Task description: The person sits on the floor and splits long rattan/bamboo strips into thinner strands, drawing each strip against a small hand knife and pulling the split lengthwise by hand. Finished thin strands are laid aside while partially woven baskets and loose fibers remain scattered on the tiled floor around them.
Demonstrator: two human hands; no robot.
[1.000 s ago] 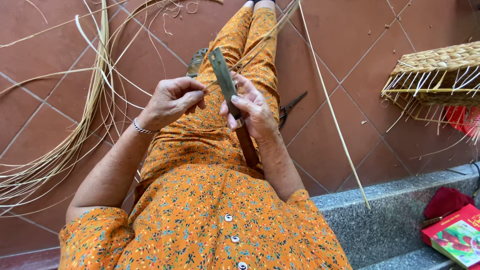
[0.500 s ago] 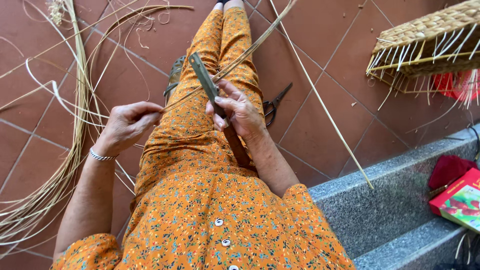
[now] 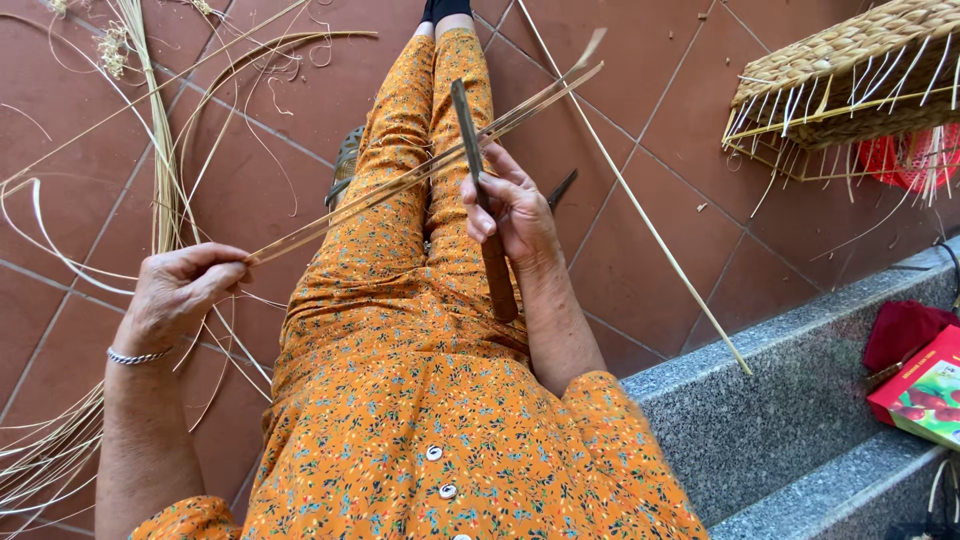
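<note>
1. Strip of split cane ran slantwise over the lap, from low left up to a forked tip at upper right
2. Lay across the blade of the knife, touching it just above the right hand
3. Left hand closed tight on the strip's near end, pinched between thumb and curled fingers, held out to the left of the knee
4. Right hand wrapped around the knife, fingers shut on it, blade pointing up and away, dark handle slanting down past the wrist
5. Wore a bangle on the left wrist
6. Sat on a grey stone step, legs stretched out in orange flowered cloth over red floor tiles
7. Loose canes spread over the tiles to the left, one long cane leaning at the right
8. Scissors lay on the tiles just beyond the right hand
9. Half-woven basket stood at upper right, well apart
10. Red box and red cloth rested on the step at far right
</note>
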